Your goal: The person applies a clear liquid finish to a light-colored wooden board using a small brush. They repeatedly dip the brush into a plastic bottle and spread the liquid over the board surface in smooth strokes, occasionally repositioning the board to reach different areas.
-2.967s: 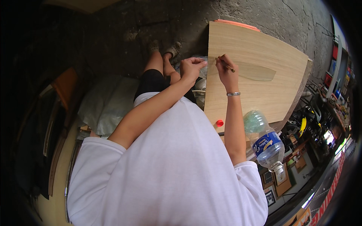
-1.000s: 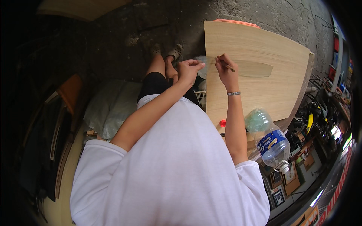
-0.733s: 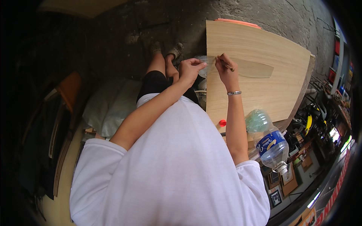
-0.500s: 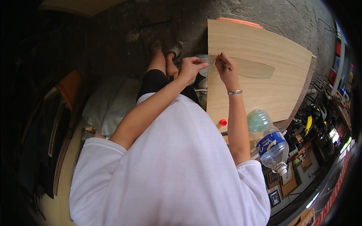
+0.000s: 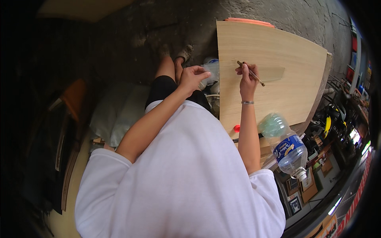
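My left hand (image 5: 193, 80) is beside the left edge of the wooden board (image 5: 274, 47), thumb and fingers pinched on a piece of clear plastic (image 5: 213, 72). Over the board, my right hand (image 5: 248, 77) grips a slim brown pen-like tool (image 5: 259, 81), slanted across the fingers. Its exact kind is too small to tell. A flat, olive-tinted strip (image 5: 274, 74) lies on the board, partly hidden behind the right hand. Left of my right forearm is a small red cap (image 5: 237, 128).
A large clear plastic bottle (image 5: 293, 154) with a blue label lies right of my right forearm. Below the board's left edge stands a pale slatted basket (image 5: 213, 102). Grey plastic sheeting (image 5: 115, 113) is at my left. Clutter fills the far right.
My hands have drawn apart: the right moved right and down over the board, the left slightly left. The tool has turned and now shows along its length.
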`<state>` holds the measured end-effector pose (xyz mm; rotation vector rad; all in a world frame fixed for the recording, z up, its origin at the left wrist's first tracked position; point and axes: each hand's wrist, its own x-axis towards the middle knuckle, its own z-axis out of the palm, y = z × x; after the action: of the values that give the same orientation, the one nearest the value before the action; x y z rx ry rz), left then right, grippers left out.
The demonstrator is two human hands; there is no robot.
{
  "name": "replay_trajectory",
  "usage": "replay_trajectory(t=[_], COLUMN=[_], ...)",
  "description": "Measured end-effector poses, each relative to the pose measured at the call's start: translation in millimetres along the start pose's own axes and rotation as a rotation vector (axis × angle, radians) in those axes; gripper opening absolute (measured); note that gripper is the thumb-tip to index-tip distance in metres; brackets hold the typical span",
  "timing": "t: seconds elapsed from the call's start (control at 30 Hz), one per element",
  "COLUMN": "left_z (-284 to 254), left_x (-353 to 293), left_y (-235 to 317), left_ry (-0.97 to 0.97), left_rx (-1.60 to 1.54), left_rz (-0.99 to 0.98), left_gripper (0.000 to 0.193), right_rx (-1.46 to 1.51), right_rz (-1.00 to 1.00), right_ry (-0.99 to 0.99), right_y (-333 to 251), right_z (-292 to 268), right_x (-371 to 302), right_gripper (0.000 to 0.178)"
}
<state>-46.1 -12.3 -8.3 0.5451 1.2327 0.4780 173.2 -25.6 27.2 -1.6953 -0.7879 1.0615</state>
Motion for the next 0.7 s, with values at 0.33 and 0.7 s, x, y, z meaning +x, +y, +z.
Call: replay_trajectory(t=[0.33, 0.7], left_z=[-31, 189], left_x=[-17, -109], left_y=[37, 147], left_ry=[-0.057, -0.757], left_rx=[-0.067, 0.286], left_rz=[-0.001, -0.025], left_gripper=[0.02, 0.024], right_rx=[0.275, 0.328], right_rz=[0.024, 0.127], right_ry=[0.206, 0.677], right_y=[10, -14], right_z=[1, 1], right_x=[-4, -176], right_gripper=[0.012, 0.014])
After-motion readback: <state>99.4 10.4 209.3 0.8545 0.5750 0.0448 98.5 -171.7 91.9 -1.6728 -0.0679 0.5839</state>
